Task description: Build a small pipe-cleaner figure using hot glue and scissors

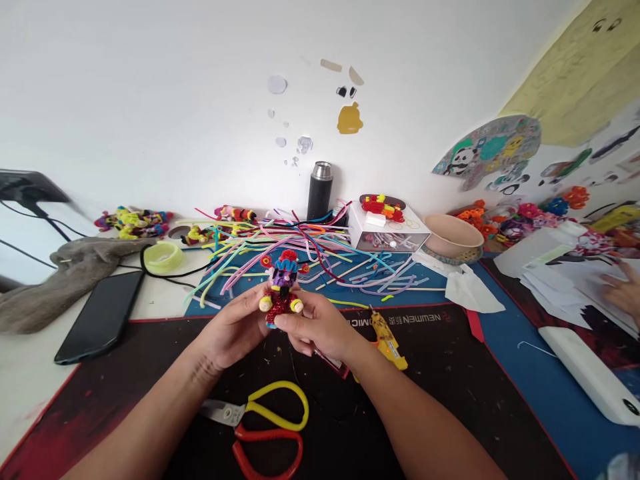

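A small pipe-cleaner doll (pixel 283 293) with a blue and red headdress, purple face and glittery red body is held upright above the black mat (pixel 450 387). My left hand (pixel 240 323) grips it from the left side, fingers closed around it. From the right, my right hand (pixel 320 323) pinches its lower body with the thumb in front. Below the hands lie scissors (pixel 270 427) with one yellow and one red handle. A yellow glue gun (pixel 387 340) rests on the mat just beyond my right wrist. Under my right hand, a small reddish object is partly hidden.
Many coloured pipe cleaners (pixel 260 247) spread along the back, by a black thermos (pixel 320 190) and a white box (pixel 390 230). A phone (pixel 100 317) and driftwood (pixel 65 273) lie left. Another person's hand (pixel 624 290) is at the right edge, near papers (pixel 565 287).
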`<state>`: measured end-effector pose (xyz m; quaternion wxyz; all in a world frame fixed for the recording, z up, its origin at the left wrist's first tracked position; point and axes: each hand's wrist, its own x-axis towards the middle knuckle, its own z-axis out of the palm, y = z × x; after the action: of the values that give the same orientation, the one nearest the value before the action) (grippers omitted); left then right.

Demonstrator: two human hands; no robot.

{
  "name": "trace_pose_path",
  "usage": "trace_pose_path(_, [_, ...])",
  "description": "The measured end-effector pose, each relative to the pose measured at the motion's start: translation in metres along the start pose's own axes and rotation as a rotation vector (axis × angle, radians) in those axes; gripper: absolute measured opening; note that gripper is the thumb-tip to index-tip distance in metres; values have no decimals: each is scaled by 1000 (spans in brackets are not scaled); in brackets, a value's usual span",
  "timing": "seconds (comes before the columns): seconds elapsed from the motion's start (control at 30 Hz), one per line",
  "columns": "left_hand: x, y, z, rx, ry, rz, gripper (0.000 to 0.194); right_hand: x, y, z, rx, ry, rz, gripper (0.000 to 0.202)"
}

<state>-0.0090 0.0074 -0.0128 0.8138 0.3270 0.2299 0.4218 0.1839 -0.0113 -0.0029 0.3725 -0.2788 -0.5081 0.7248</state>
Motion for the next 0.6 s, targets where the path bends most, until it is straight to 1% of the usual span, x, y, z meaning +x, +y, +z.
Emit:
trace_pose_path(0.13, [3,-1,5,-8,63,66,40,2,3,-2,39,25,2,39])
trace_pose_path(0.27, [5,-3,9,-25,136,149,35,3,3,-3,90,84,18,43])
trace_pose_path(0.43, [6,-4,9,-22,139,233,25,5,6,-7,152,89,19,44])
trace_pose_path(0.6, [8,-5,10,-22,157,242,27,6,12,-10,154,83,11,41])
